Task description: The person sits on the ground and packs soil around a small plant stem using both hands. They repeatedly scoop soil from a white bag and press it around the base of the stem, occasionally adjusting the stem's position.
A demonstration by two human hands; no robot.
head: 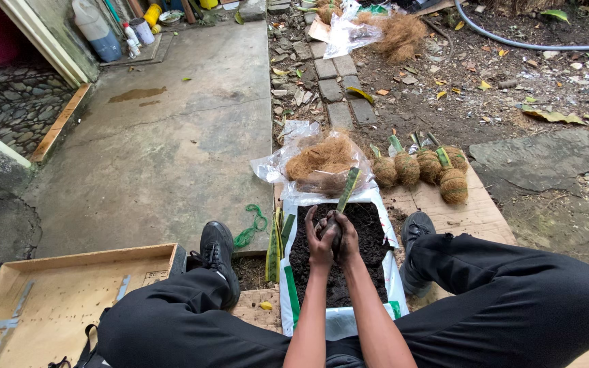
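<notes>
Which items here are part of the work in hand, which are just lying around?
In use:
left hand
right hand
leaf cutting
bag of dark soil
bag of coconut fibre
fibre-wrapped balls

Lying about:
hose
plastic bottles
wooden tray
green string

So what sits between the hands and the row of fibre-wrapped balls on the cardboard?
In the head view, dark soil in the open white bag and the person's right shoe lie between the hands and the fibre-wrapped balls.

Bare forearms, no sleeves; black trousers (512, 307); black lace-up shoes (217, 255) with dark soles
</notes>
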